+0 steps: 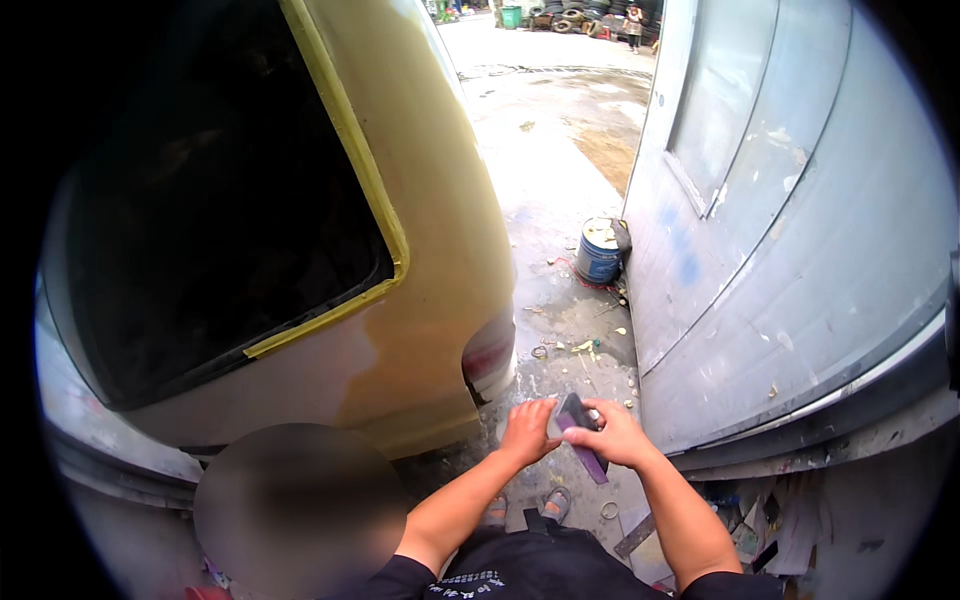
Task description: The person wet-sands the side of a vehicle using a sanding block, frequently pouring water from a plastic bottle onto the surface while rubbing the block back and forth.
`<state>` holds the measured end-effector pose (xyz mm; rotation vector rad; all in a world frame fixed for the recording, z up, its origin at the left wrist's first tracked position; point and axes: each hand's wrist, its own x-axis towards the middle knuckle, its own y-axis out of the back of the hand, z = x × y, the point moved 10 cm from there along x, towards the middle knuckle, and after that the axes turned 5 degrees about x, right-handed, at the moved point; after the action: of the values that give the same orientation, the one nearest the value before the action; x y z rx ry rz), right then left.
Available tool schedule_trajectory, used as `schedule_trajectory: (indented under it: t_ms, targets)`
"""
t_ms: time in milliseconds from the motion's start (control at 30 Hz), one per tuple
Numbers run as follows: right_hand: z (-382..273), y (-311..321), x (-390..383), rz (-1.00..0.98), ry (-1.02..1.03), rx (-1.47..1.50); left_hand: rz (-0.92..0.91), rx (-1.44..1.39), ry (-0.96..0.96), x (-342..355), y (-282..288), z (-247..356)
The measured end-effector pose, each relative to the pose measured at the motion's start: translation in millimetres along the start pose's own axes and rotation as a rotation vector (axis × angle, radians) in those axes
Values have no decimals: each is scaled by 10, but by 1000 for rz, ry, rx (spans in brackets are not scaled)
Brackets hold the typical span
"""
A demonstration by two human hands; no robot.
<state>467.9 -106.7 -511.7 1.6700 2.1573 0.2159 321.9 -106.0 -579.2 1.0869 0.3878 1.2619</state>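
Both of my hands meet in front of my body, low in the middle of the view. My right hand (612, 438) is closed round a sanding block (585, 455) with a purple face and a dark grey top, tilted at an angle. My left hand (528, 432) is closed at the block's left side, where a pale grey edge shows by its fingers. What exactly those fingers pinch is partly hidden. Just ahead and to the left stands a vehicle body (440, 230) with yellowish and grey patches. Yellow masking tape (365, 165) borders its dark window (230, 200).
A grey metal door panel (760, 230) rises on the right. By its foot stands a blue bucket (599, 255), with scraps on the concrete floor. Papers (795, 530) lie at lower right. A blurred round patch covers the lower left. Far off are a person (634, 28) and stacked tires (575, 18).
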Motion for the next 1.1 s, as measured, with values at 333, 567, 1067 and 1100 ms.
schedule_trajectory:
  t_ms: [333,567,1067,1100]
  targets:
    - [-408,197,171,20,78,-276,158,66,251,109,117,80]
    - [-1049,173,54,-187,100,-356,237,-516,45,463,573,511]
    - [-420,456,258,-355,33,1567,318,-657,221,315,970,367]
    - [-375,438,279,-357,31,1600,300,-639,220,324,980,407]
